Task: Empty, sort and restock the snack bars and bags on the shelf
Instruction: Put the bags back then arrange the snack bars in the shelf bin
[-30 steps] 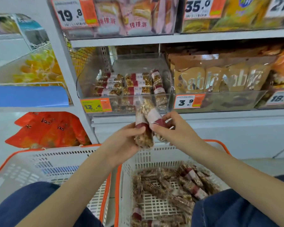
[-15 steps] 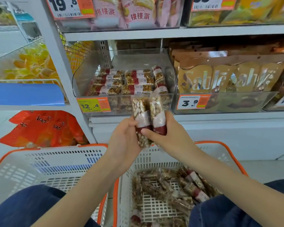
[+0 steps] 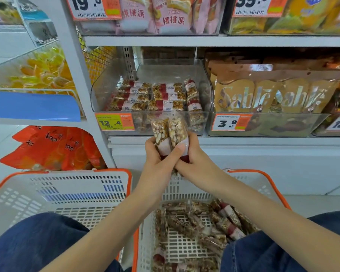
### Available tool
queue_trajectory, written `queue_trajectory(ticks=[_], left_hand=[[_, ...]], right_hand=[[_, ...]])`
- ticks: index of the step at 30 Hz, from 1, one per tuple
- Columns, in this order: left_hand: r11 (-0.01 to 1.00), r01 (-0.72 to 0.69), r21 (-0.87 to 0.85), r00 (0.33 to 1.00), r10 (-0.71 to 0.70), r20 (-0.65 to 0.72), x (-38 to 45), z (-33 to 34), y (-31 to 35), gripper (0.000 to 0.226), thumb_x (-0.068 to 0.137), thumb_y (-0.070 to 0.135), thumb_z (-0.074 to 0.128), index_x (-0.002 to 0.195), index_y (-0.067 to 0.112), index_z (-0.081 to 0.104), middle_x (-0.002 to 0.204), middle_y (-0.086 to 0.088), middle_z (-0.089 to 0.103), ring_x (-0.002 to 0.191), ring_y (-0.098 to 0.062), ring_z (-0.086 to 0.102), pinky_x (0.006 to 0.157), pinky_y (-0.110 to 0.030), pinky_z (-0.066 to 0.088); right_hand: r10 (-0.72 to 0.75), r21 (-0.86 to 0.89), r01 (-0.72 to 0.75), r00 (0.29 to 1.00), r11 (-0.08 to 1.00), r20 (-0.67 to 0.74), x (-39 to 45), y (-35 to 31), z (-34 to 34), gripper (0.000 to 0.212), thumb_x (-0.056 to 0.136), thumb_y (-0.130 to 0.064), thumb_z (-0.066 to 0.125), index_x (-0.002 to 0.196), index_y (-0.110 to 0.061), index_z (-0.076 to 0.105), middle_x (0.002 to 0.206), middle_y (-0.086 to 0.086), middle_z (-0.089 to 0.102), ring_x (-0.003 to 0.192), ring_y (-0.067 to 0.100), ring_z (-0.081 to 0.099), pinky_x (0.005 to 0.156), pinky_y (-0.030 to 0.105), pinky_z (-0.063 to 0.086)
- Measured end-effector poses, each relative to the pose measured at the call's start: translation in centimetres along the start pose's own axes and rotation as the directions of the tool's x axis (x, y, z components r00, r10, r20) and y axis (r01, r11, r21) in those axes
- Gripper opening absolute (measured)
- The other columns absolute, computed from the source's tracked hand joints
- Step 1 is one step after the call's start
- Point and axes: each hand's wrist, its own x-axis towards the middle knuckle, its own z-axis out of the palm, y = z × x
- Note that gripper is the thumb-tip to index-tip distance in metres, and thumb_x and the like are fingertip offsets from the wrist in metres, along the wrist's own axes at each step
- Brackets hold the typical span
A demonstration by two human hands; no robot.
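1. Both hands, left hand [image 3: 157, 163] and right hand [image 3: 196, 163], have fingers clamped on two upright nut bars [image 3: 169, 132].
2. They are held just before the clear shelf bin [image 3: 206, 95].
3. More bars lie in the white basket [image 3: 249, 185] below.

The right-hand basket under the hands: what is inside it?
The right-hand basket holds loose nut bars in clear wrappers with red-and-white labels, scattered over its slotted floor. The forearms and knees cover part of the pile, so no full count.

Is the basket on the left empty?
Looks empty: the left basket shows only bare white mesh, though legs hide its near part.
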Motion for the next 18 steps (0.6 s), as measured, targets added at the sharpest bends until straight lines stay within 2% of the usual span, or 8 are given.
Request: queue_trajectory(ticks=[2,3,5,8,14,18], left_hand=[[0.999,-0.024,0.023,0.999,0.025,-0.029,0.2,0.1,0.1,0.038,0.084,0.028,0.064,0.112,0.031,0.04,0.11,0.007,0.061,0.091,0.006,0.064,0.073,-0.018,0.053],[0.999,-0.03,0.035,0.999,0.031,-0.035,0.4,0.1,0.0,0.034,0.088,0.023,0.06,0.112,0.032,0.037,0.109,0.01,0.059,0.087,0.01,0.063,0.07,-0.015,0.053],[0.998,-0.031,0.053,0.999,0.033,-0.041,0.5,0.0,0.0,0.036,0.092,0.02,0.056,0.118,0.027,0.033,0.109,0.012,0.056,0.083,0.014,0.062,0.068,-0.013,0.052],[0.999,-0.019,0.047,0.999,0.021,-0.037,0.4,-0.1,0.1,0.041,0.093,0.018,0.056,0.124,0.018,0.03,0.112,0.009,0.056,0.085,0.015,0.061,0.067,-0.012,0.051],[0.998,0.012,0.069,0.999,-0.008,-0.05,0.1,-0.1,0.3,0.037,0.092,0.019,0.056,0.118,0.013,0.03,0.111,0.005,0.057,0.083,0.012,0.062,0.065,-0.012,0.052],[0.997,0.019,0.074,0.997,-0.013,-0.078,0.3,-0.2,0.5,0.037,0.092,0.021,0.056,0.118,0.014,0.03,0.111,0.005,0.056,0.093,0.005,0.059,0.074,-0.018,0.056]], right_hand=[[-0.006,-0.036,0.006,1.0,0.999,0.018,0.2,0.2,0.1,0.043,0.095,-0.015,0.054,0.128,-0.021,0.026,0.118,-0.007,0.057,0.103,-0.001,0.059,0.082,0.018,0.052],[-0.007,-0.061,0.008,1.0,0.998,0.023,0.3,0.3,0.0,0.042,0.095,-0.014,0.054,0.127,-0.018,0.028,0.119,-0.002,0.058,0.104,0.005,0.06,0.083,0.023,0.052],[-0.002,-0.099,0.005,0.999,0.995,0.034,0.6,0.3,-0.1,0.039,0.094,-0.013,0.055,0.125,-0.014,0.031,0.117,0.003,0.059,0.101,0.011,0.061,0.082,0.032,0.051],[-0.002,-0.131,0.007,0.999,0.991,0.039,0.9,0.4,-0.2,0.04,0.093,-0.015,0.057,0.125,-0.012,0.033,0.115,0.004,0.06,0.098,0.014,0.062,0.082,0.038,0.052],[-0.016,-0.193,0.01,0.999,0.981,-0.033,1.5,1.1,0.3,0.061,0.089,-0.025,0.066,0.138,-0.012,0.031,0.117,-0.001,0.062,0.097,0.011,0.062,0.074,0.024,0.053],[-0.056,-0.21,0.042,0.996,0.977,-0.064,1.8,0.9,0.5,0.047,0.088,-0.02,0.066,0.124,-0.013,0.037,0.102,-0.001,0.063,0.083,0.003,0.061,0.061,0.02,0.05]])
